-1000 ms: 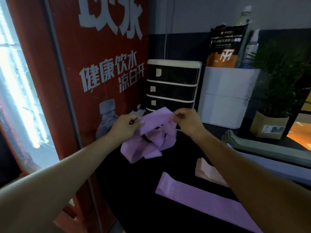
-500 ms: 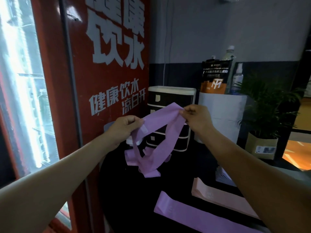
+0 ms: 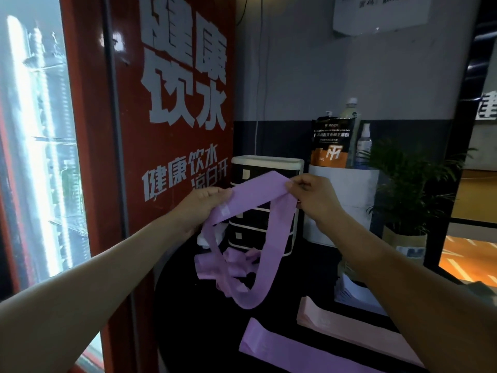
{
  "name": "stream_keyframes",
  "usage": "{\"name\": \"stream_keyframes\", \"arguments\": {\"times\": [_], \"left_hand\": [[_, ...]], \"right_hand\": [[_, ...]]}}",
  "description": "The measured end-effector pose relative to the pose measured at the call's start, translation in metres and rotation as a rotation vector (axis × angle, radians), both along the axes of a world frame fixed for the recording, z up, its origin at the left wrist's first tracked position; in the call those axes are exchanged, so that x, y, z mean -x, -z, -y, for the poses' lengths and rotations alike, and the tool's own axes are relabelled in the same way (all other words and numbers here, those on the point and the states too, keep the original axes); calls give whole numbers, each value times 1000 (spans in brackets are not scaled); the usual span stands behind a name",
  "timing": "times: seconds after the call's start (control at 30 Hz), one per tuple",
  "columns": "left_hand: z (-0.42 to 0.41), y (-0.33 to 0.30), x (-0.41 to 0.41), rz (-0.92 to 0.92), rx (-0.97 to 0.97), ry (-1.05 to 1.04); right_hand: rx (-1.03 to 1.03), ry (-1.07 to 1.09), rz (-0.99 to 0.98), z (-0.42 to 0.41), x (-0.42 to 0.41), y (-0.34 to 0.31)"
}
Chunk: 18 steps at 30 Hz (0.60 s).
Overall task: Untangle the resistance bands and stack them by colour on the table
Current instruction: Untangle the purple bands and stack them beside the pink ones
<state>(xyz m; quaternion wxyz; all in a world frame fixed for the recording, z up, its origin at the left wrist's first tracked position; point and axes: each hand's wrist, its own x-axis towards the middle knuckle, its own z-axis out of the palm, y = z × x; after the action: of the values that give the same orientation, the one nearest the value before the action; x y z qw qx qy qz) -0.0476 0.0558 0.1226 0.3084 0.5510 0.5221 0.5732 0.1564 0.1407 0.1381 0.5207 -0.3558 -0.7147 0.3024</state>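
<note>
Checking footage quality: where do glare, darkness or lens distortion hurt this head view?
Head view: the glowing fridge door at left is blown out; the dark round table swallows detail; wide-angle stretch enlarges the forearms; the lilac stretchy band between both hands stays readable.

Dim, soft — left-side fridge glare

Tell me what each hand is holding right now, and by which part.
Both hold one purple band by its top span: left hand grips the left end, right hand pinches the right end. Its loop hangs with more purple bands tangled below.
</note>
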Motion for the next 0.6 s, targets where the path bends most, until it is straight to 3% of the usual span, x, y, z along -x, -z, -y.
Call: {"name": "stream_keyframes", "arguments": {"times": [0.17,0.3,0.6], "left_hand": [[13,5,4,-229,133,97],[24,16,16,-234,213,162],[24,4,13,124,24,148]], "right_hand": [[-12,135,-39,-5,-8,-9],[57,266,-53,-13,-22,-9],[24,128,165,4,-9,13]]}}
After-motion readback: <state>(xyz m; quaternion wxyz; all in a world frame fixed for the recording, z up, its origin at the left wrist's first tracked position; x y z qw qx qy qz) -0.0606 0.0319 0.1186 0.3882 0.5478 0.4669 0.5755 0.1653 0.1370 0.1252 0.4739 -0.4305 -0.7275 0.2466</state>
